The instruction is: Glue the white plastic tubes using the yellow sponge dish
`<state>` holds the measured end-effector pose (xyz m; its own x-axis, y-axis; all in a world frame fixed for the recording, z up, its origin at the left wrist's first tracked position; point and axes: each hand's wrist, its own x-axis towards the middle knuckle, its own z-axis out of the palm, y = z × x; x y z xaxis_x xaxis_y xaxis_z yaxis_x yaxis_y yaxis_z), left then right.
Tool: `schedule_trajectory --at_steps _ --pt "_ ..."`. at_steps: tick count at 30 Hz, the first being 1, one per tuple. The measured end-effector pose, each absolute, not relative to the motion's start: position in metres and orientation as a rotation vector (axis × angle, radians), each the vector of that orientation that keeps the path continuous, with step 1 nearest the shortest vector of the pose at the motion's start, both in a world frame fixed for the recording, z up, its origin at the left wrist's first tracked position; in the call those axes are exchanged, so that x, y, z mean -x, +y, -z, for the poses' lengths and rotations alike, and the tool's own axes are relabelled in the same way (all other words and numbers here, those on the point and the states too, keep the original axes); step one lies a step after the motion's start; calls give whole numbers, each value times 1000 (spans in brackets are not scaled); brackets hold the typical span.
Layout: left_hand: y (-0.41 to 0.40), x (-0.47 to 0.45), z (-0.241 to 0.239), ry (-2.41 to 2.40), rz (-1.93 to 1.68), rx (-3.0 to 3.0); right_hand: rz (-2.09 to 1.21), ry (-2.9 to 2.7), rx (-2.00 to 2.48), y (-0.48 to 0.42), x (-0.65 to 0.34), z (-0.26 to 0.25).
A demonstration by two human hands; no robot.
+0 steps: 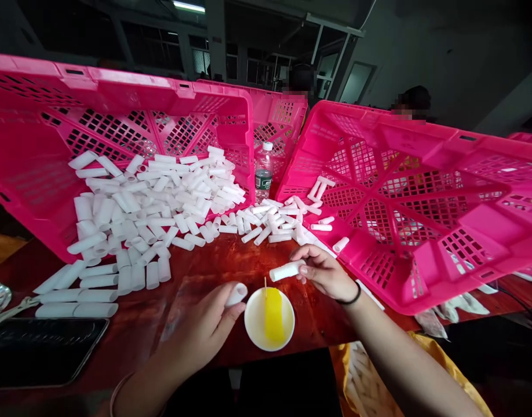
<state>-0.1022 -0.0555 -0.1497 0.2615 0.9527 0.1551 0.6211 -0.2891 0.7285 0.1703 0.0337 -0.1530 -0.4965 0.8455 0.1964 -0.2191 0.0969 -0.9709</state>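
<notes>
My left hand [205, 327] is closed around a short white tube [237, 293], held just left of a small white bowl [254, 318]. The bowl holds a yellow substance [273, 321] with a thin stick [265, 285] standing in it. My right hand [324, 272], with a black band on its wrist, pinches another white tube [285, 270] by one end, just above and right of the bowl. Both hands hover over a dark red table [196, 278].
Two pink plastic crates lie tipped on their sides, the left crate [40, 116] spilling a pile of white tubes [153, 197], the right crate [422, 191] holding a few. A water bottle [263, 171] stands between them. A dark phone [40, 350] lies at the left front. People sit behind the crates.
</notes>
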Motion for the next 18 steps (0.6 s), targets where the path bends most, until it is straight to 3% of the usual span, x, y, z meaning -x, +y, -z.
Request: schedule_trajectory --at_steps 13,18 --pt "-68 78 127 1247 -798 -2609 -1348 -1498 1053 -63 -150 113" --pt "-87 70 112 1243 -723 -2189 -964 -1783 1026 -70 -146 108"
